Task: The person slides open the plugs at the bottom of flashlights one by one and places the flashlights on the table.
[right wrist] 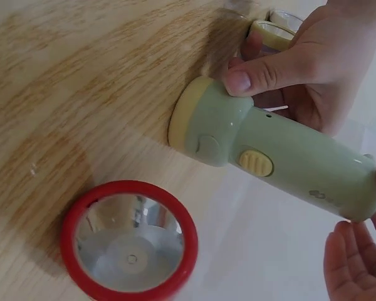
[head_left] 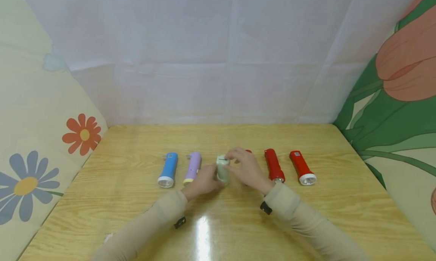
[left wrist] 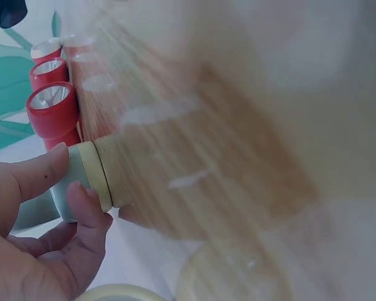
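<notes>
A pale green flashlight (head_left: 223, 171) with a cream head ring stands upright, lens end down on the table, in the middle of the head view. My left hand (head_left: 205, 180) grips it low, with thumb and fingers around the head end. At its top, the fingers of my right hand (head_left: 248, 168) pinch the tail end. The right wrist view shows a yellow slide switch (right wrist: 255, 163) on the green body. Just right of it lies a red flashlight (right wrist: 130, 285), mostly hidden behind my right hand in the head view.
Left of my hands lie a purple flashlight (head_left: 193, 166) and a blue flashlight (head_left: 168, 169). Two more red flashlights, one plain-headed (head_left: 274, 164) and one white-rimmed (head_left: 302, 168), lie to the right. A white cloth (head_left: 218, 64) hangs behind the wooden table (head_left: 218, 136).
</notes>
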The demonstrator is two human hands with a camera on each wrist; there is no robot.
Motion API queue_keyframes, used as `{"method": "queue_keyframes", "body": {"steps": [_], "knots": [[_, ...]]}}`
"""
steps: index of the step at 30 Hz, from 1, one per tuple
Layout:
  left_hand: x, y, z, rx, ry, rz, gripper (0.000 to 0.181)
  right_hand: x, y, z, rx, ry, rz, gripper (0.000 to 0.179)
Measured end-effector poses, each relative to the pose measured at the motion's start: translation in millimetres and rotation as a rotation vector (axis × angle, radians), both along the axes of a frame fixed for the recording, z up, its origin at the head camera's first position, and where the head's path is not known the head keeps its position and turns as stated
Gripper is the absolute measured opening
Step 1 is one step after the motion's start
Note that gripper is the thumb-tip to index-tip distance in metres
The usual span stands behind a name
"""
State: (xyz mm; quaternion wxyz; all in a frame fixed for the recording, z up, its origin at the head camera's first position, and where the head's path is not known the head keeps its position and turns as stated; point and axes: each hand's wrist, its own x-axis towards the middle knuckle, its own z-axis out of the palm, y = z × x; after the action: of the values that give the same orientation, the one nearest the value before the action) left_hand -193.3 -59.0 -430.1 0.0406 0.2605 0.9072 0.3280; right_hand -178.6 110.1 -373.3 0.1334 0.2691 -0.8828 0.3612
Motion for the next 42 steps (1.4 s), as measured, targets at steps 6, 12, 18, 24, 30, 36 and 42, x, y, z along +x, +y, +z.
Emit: {"method": "queue_keyframes", "body": {"steps": [6, 12, 18, 24, 30, 36, 42], "knots": [[-0.2, 0.6, -0.9, -0.025, 0.016, 0.005, 0.036, -0.7, 3.4, 8.9, 0.015, -0.015, -0.004, 0.009], [0.1, -0.2, -2.7, -0.023, 0.015, 0.01, 0.036, -2.6, 6.9, 23.6, 0.1, -0.036, -0.008, 0.003], [-0.8, -0.3, -5.0, -0.034, 0.042, 0.005, 0.035, -3.8, 2.2, 31.3, 0.209, -0.101, -0.019, 0.005], [-0.4, 0.7, -4.2, -0.055, 0.05, 0.007, 0.036, -5.3, -1.3, 32.2, 0.241, -0.104, -0.026, 0.005], [0.4, 0.9, -2.4, -0.066, 0.051, 0.009, 0.037, -6.1, -3.2, 33.2, 0.247, -0.115, -0.033, 0.006], [-1.3, 0.7, -1.5, -0.042, 0.017, 0.004, 0.037, -5.4, -4.8, 34.0, 0.246, -0.132, -0.057, 0.005], [-2.0, -0.2, 0.0, -0.042, 0.027, -0.001, 0.037, -4.5, -6.4, 34.7, 0.249, -0.156, -0.079, 0.006]]}}
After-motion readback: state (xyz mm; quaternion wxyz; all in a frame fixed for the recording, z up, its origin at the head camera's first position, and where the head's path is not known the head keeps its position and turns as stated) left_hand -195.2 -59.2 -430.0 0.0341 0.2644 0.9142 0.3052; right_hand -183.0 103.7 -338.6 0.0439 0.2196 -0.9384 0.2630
